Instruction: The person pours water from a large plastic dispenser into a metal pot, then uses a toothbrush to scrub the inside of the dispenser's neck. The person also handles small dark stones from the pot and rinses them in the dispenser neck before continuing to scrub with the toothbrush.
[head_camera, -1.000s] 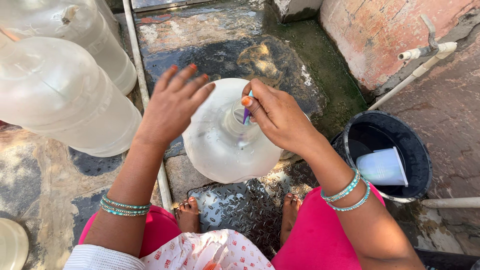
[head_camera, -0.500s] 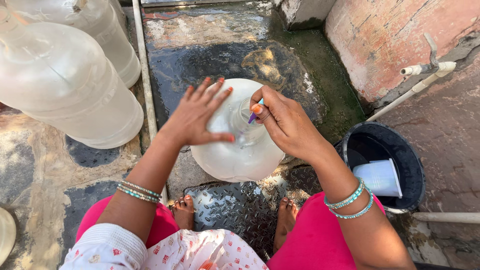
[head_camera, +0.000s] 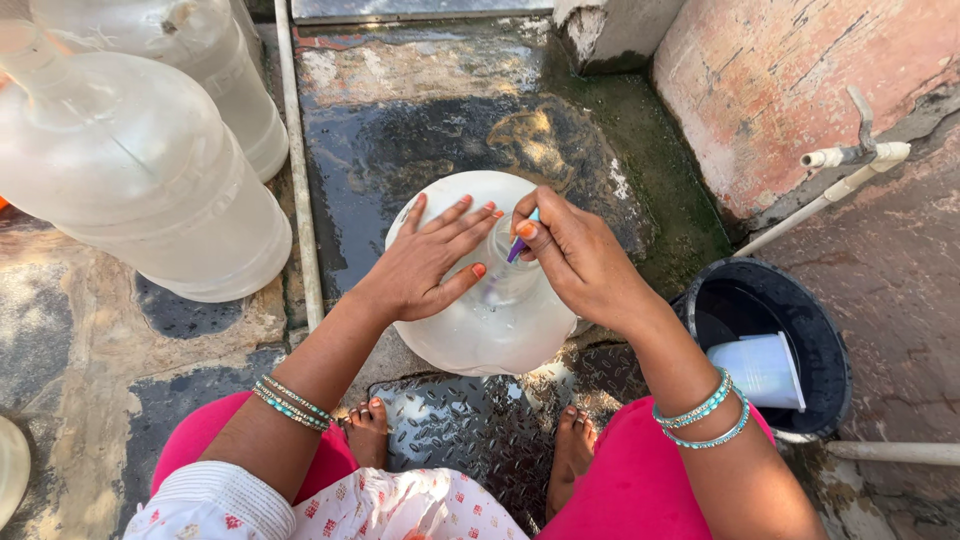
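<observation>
Right hand (head_camera: 580, 262) pinched shut on a thin purple-and-blue stick (head_camera: 520, 240), its tip poked into the neck of the big clear water jar (head_camera: 490, 330); left hand (head_camera: 425, 265) open, fingers spread flat on the jar's shoulder just beside the neck. Jar stands upright on the wet stone floor (head_camera: 400, 130) between the person's 2 bare feet. 2 more clear jars (head_camera: 150, 190) lie well off to the left; black bucket (head_camera: 800, 310) holding a white cup (head_camera: 760, 370) sits right, under the tap (head_camera: 850, 155).
</observation>
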